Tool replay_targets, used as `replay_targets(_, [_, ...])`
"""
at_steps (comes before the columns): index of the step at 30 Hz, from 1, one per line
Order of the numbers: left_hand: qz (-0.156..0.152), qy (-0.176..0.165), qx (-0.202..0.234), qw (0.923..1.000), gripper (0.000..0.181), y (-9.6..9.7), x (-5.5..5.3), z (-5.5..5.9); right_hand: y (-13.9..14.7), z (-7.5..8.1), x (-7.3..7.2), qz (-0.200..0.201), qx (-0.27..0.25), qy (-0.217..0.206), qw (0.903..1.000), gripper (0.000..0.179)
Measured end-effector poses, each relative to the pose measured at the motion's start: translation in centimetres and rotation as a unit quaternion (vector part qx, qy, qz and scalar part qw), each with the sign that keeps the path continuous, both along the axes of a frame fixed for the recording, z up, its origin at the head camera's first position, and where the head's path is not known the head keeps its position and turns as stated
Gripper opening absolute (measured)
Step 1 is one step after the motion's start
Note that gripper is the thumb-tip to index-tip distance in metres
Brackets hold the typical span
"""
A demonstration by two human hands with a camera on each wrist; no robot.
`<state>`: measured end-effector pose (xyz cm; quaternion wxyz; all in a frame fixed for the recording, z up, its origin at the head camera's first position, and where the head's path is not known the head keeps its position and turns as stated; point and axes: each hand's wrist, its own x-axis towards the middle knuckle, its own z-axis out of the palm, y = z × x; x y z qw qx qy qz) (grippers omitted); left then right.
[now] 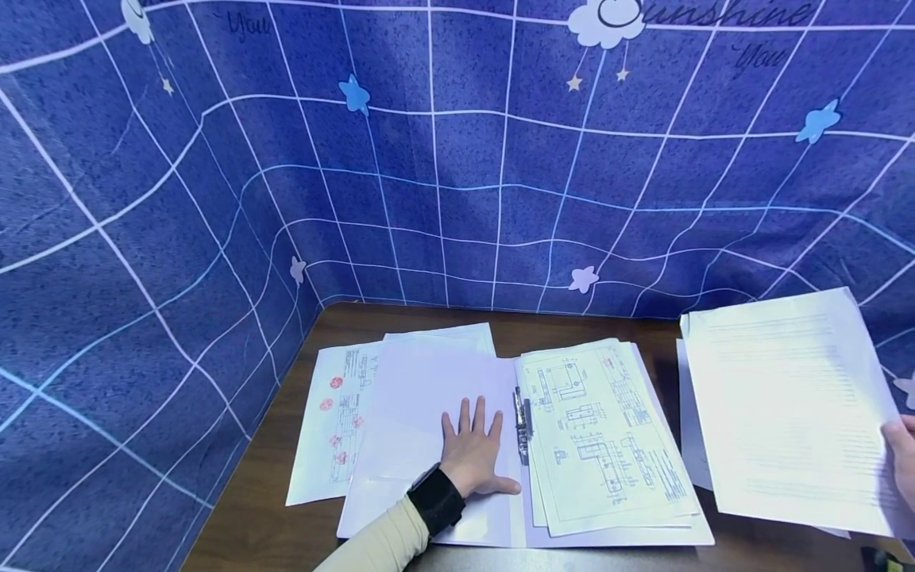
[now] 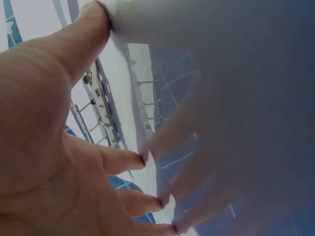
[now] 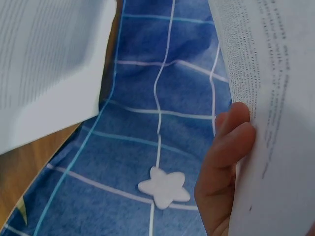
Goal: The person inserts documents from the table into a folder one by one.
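Observation:
My left hand (image 1: 473,453) lies flat with spread fingers on the inside left cover of an open lilac folder (image 1: 504,389). In the left wrist view its fingertips touch a glossy, reflective surface (image 2: 246,123), and a metal binder clip (image 2: 103,103) shows past the thumb. On the folder's right side, technical drawings (image 1: 608,437) lie in a pile beside the clip (image 1: 523,425). At the far right, my right hand (image 1: 904,461) pinches the right edge of printed paper (image 1: 786,413), which is raised and tilted. The right wrist view shows the fingers against that paper (image 3: 285,147); the thumb is hidden there.
Sheets with red stamps (image 1: 322,429) stick out from under the folder's left side. Another printed page (image 3: 49,73) is at the left of the right wrist view. A dark wooden table (image 1: 250,508) bears everything, with a blue grid-patterned cloth (image 1: 465,214) behind it.

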<state>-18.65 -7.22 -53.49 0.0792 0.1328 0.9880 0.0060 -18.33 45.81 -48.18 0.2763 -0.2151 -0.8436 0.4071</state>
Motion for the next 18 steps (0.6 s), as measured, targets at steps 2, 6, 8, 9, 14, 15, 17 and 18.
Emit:
replay_targets(2, [0.0,0.0,0.0,1.0,0.12,0.0,0.0,0.0,-1.1,0.4,0.2,-0.016,-0.011,0.008,0.9998,0.033])
replay_targets(6, [0.001,-0.001,-0.001,1.0,0.12,0.0,0.1,0.1,-2.9,1.1,0.4,-0.046,-0.011,-0.002,0.9989,0.038])
replay_targets(8, [0.001,0.0,-0.001,1.0,0.12,0.0,0.1,0.2,-3.5,1.6,0.3,-0.043,-0.004,-0.017,0.9989,0.032])
replay_targets(9, [0.001,-0.001,-0.002,1.0,0.12,0.1,0.1,0.2,-3.7,1.8,0.3,-0.037,-0.008,-0.023,0.999,0.031])
replay_targets(14, [0.002,0.001,0.001,1.0,0.12,0.1,0.1,0.2,-4.7,2.6,0.4,-0.007,-0.032,-0.042,0.9986,0.033])
replay_targets(15, [0.002,0.0,0.001,1.0,0.12,0.1,0.1,0.2,-4.9,2.6,0.5,-0.003,-0.03,-0.043,0.9986,0.028])
replay_targets(17, [0.001,0.0,0.002,1.0,0.12,0.1,0.1,0.2,-5.3,2.9,0.5,0.003,-0.018,-0.052,0.9985,0.013])
replay_targets(18, [0.001,0.0,0.003,1.0,0.12,0.1,0.1,0.3,-5.6,2.9,0.6,0.006,-0.009,-0.057,0.9983,0.012])
